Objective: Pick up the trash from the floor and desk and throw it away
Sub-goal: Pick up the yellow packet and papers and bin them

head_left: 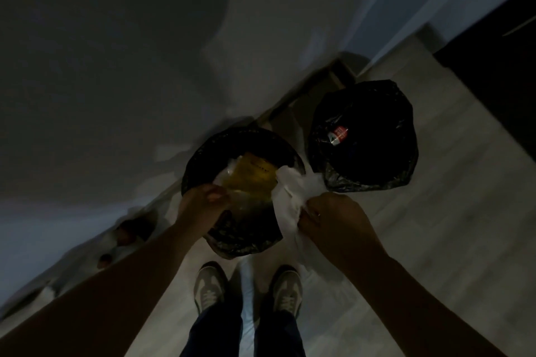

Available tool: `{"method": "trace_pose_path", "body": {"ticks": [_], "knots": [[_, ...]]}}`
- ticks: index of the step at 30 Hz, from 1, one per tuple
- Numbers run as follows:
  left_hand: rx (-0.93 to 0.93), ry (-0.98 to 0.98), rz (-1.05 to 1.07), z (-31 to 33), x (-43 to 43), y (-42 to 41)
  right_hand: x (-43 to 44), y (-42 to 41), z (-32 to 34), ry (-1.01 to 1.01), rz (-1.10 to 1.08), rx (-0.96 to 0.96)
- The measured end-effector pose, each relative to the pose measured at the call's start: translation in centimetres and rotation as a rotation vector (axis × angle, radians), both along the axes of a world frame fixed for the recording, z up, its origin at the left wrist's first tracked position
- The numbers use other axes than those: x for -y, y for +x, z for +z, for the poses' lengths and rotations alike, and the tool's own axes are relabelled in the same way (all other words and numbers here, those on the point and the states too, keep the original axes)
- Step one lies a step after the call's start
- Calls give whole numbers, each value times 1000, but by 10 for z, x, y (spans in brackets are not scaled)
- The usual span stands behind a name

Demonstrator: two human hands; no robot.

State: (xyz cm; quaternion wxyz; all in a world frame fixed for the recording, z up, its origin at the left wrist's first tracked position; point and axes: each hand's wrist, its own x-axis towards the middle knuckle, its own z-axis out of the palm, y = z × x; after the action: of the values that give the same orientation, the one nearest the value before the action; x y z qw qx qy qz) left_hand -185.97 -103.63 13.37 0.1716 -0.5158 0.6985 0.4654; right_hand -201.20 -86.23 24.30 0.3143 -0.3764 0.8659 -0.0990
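Left hand [203, 200]: fingers curled, pinching the near-left edge of a yellow translucent plastic wrapper [252, 180]. Wrapper sits over the mouth of a round bin with black plastic liner [203, 151], partly inside it; some clear film around it, too dim to tell what it is.

Right hand [330, 217]: closed in a fist round a wad of white crumpled paper [290, 191]. The wad drapes over the right rim of the same bin, one end inside and touching the wrapper, the other bunched in the fist.

Second black-lined bin [362, 113] stands just right of and slightly farther than the first, not touching the hands. Small red-and-white packet [338, 135] lies inside it near the left wall.

Both bins stand on a pale wood-look floor [435, 240], close to a grey wall [116, 66] on the left. Person's grey-and-white sneakers [210, 287] are planted just near of the first bin. Lighting is poor and the frame blurred.
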Motion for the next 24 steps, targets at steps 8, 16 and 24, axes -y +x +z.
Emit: {"method": "trace_pose_path", "body": {"ticks": [8, 16, 24], "knots": [[-19, -87, 39, 5, 17, 44, 53, 18, -41, 14, 95, 89], [29, -88, 63, 10, 29, 78, 93, 38, -83, 187, 282, 102], [23, -80, 76, 14, 33, 90, 87, 49, -83, 197, 91, -12]]}}
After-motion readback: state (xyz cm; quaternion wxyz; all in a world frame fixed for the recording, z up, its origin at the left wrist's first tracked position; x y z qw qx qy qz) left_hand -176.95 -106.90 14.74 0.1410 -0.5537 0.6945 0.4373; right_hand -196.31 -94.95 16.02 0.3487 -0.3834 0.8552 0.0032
